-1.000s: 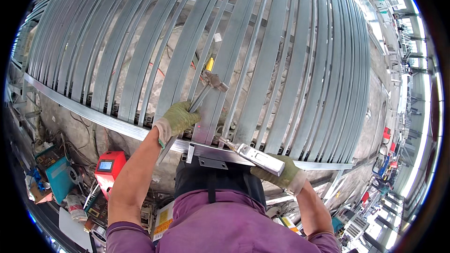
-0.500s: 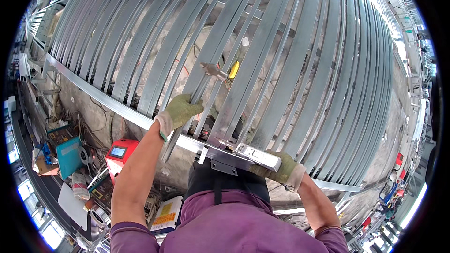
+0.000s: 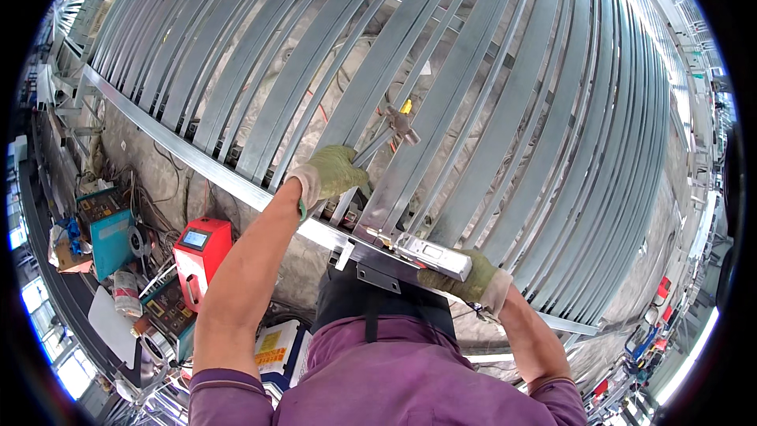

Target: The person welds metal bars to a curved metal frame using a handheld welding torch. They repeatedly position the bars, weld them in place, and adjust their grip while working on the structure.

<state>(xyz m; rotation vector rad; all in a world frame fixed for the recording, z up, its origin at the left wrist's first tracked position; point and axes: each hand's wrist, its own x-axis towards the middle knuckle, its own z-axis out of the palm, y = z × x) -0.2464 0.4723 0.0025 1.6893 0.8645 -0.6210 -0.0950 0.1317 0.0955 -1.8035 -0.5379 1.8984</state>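
Note:
My left hand point(image 3: 337, 172), in a green work glove, is closed round the shaft of a hammer point(image 3: 402, 125). The hammer's head is raised over the grey metal slats, beside a yellow thing point(image 3: 406, 106). My right hand point(image 3: 461, 276), gloved too, is closed at the right end of a silver rectangular metal block point(image 3: 434, 256); its fingers are partly hidden beneath. The block sits on the near end of a slat, by the front rail point(image 3: 315, 232). A dark bracket plate with holes point(image 3: 378, 277) juts from that rail towards me.
Long metal slats point(image 3: 307, 95) run away from me in a wide frame, with gaps showing the floor and cables below. To the left stand a red machine with a small screen point(image 3: 201, 256), a teal box point(image 3: 112, 241) and tangled cables. A white-and-blue case point(image 3: 276, 347) lies beside me.
My left hand has shifted to the right with the hammer, whose head now lies further right and slightly lower. My right hand and the block have barely moved.

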